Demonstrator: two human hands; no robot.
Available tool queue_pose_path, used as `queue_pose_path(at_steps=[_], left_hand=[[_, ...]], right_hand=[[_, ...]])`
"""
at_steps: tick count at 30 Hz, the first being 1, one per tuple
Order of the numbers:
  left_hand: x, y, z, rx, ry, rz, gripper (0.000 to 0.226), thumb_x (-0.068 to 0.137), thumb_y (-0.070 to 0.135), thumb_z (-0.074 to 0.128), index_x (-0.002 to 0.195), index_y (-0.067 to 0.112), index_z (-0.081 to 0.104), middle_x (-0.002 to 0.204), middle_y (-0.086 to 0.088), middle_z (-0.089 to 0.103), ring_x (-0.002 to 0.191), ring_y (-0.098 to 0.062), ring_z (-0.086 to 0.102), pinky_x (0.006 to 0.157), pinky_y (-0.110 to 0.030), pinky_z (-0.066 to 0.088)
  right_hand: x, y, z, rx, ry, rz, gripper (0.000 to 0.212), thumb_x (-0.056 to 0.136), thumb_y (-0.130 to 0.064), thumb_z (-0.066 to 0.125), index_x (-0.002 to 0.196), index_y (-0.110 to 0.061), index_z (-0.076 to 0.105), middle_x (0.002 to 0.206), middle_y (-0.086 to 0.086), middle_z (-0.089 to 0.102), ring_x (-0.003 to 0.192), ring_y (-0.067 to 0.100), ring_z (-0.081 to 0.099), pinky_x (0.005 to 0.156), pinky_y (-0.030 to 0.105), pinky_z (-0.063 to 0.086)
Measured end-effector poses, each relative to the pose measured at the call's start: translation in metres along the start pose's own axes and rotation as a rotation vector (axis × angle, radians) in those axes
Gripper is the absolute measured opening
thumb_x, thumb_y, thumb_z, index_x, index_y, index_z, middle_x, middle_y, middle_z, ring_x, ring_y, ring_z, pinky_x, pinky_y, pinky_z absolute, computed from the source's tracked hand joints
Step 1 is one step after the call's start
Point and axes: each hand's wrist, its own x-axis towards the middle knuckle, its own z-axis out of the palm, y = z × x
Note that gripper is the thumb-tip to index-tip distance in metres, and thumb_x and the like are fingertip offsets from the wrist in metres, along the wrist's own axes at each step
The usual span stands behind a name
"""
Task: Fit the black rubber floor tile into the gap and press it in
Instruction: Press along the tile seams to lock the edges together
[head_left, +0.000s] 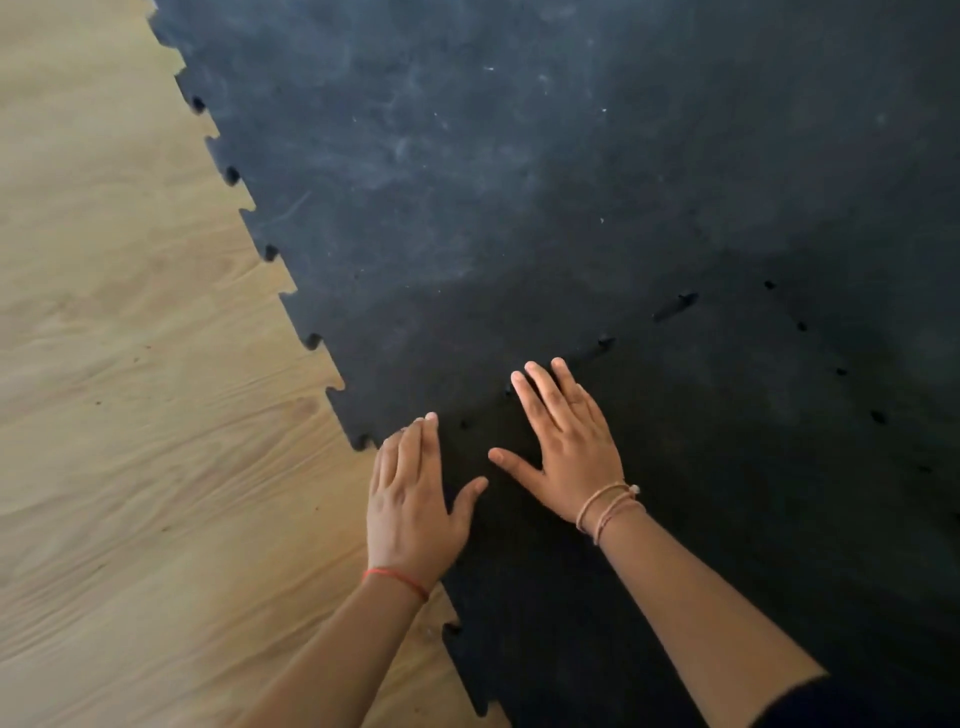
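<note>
The black rubber floor tile lies flat at the lower right, its toothed far edge meeting a larger dusty black tile along a seam that runs up to the right. My left hand rests palm down at the tile's left corner, fingers together, fingertips at the seam. Palm down on the tile a little to the right, my right hand has its fingers spread and its fingertips touching the seam. Small dark holes show along the seam where the teeth join.
Bare plywood floor covers the left side, bordered by the tiles' jigsaw-toothed edge. A second seam with dark holes runs down the right side between tiles. Both forearms enter from the bottom of the view.
</note>
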Motion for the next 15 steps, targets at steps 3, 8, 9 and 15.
queue_pose_path(at_steps=[3, 8, 9, 15], left_hand=[[-0.002, 0.000, 0.002, 0.042, -0.047, 0.010, 0.073, 0.083, 0.051, 0.038, 0.137, 0.003, 0.030, 0.138, -0.017, 0.043, 0.131, -0.026, 0.024, 0.109, -0.031, 0.007], [0.002, -0.001, 0.005, 0.060, -0.067, 0.025, 0.074, 0.085, 0.051, 0.035, 0.140, 0.002, 0.023, 0.147, -0.015, 0.031, 0.138, -0.019, 0.005, 0.111, -0.028, -0.006], [0.003, -0.001, 0.005, 0.066, -0.077, 0.029, 0.074, 0.085, 0.051, 0.034, 0.141, 0.002, 0.022, 0.148, -0.015, 0.029, 0.138, -0.019, 0.004, 0.111, -0.028, -0.007], [-0.002, -0.001, 0.005, -0.009, 0.033, -0.018, 0.078, 0.083, 0.053, 0.039, 0.139, 0.001, 0.027, 0.145, -0.017, 0.035, 0.138, -0.024, 0.015, 0.113, -0.034, 0.006]], right_hand=[[-0.002, 0.000, 0.004, -0.044, -0.015, 0.010, 0.080, 0.086, -0.069, 0.017, 0.146, -0.016, 0.019, 0.154, 0.006, 0.028, 0.143, 0.025, 0.013, 0.115, 0.038, 0.018], [-0.001, 0.002, 0.007, -0.039, -0.003, 0.004, 0.081, 0.086, -0.068, 0.020, 0.147, -0.015, 0.017, 0.155, 0.006, 0.021, 0.143, 0.023, 0.007, 0.112, 0.036, 0.011], [0.000, 0.002, 0.007, -0.038, 0.004, 0.000, 0.081, 0.086, -0.068, 0.020, 0.146, -0.015, 0.018, 0.155, 0.007, 0.022, 0.143, 0.023, 0.008, 0.112, 0.036, 0.011], [0.012, 0.002, -0.011, -0.073, -0.025, -0.036, 0.092, 0.077, -0.078, 0.015, 0.143, -0.016, 0.030, 0.148, 0.006, 0.038, 0.142, 0.028, 0.022, 0.111, 0.036, 0.012]])
